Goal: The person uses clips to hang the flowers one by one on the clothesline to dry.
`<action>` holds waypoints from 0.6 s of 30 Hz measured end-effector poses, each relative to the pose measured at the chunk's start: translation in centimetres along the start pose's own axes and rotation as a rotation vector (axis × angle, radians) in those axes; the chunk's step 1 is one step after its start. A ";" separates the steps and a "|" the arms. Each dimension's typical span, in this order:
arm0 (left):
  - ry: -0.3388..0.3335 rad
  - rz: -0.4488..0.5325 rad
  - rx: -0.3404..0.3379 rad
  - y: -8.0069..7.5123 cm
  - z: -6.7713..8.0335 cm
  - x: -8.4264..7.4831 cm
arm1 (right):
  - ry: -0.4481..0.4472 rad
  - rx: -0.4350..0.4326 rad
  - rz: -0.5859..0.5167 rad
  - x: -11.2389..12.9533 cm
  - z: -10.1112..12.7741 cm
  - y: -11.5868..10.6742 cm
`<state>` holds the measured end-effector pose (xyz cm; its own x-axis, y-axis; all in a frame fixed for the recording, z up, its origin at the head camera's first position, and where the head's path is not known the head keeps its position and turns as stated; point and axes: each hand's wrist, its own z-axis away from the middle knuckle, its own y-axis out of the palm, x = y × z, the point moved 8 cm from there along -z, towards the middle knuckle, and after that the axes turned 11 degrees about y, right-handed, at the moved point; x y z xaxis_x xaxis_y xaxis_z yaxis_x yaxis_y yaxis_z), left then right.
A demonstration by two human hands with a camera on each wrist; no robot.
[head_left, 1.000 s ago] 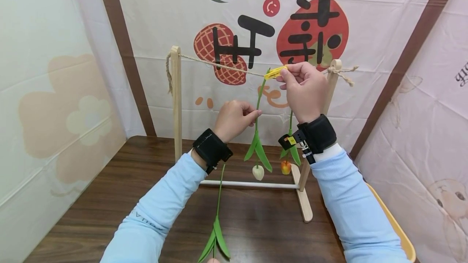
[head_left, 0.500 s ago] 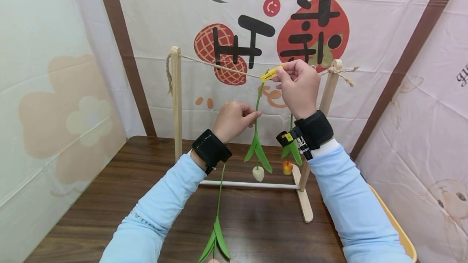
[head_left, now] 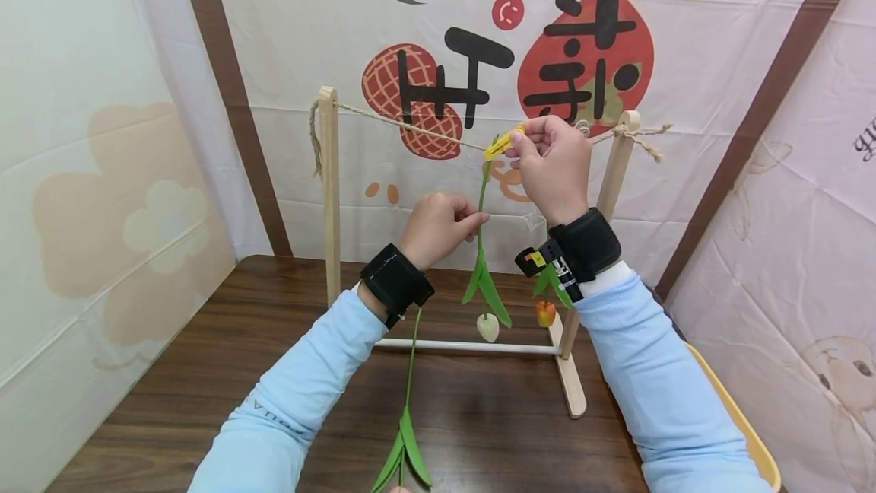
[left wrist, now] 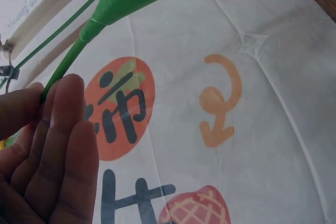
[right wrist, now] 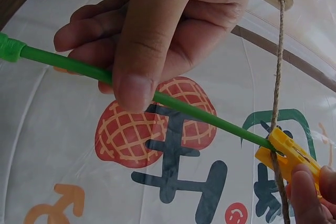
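Note:
A wooden rack [head_left: 330, 196] stands on the table with a twine line [head_left: 411, 125] strung across its top. My right hand [head_left: 518, 142] pinches a yellow clothespin [head_left: 503, 144] that sits on the twine and clamps the top of a green flower stem [head_left: 483, 196]. My left hand [head_left: 477, 216] pinches that stem lower down; its white bud [head_left: 488, 327] hangs head-down. In the right wrist view the clothespin [right wrist: 286, 153] grips stem [right wrist: 199, 113] and twine [right wrist: 276, 77] together. The left wrist view shows my fingers [left wrist: 63, 145] against the stem [left wrist: 67, 65].
A second flower with an orange bud [head_left: 545, 313] hangs behind my right wrist. Another green stem with leaves [head_left: 405, 440] dangles below my left wrist over the dark wooden table [head_left: 205, 371]. A printed cloth backdrop [head_left: 479, 36] hangs behind. A yellow rim [head_left: 753, 440] shows at the right.
My right hand and the yellow clothespin have shifted slightly left and down along the twine. The hanging buds have swung a little to the right. My left hand has stayed put.

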<state>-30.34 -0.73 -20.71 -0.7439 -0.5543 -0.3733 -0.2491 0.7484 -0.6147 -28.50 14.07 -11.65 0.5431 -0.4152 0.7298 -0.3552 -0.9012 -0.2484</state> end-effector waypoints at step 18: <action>-0.023 -0.004 0.012 0.4 -0.1 0.1 | 0.050 0.059 -0.119 -0.7 0.6 -0.1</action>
<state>-30.56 -0.44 -20.94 -0.7285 -0.5657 -0.3864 -0.2445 0.7415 -0.6248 -28.39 14.40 -12.46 0.5397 -0.2997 0.7867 -0.2442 -0.9501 -0.1943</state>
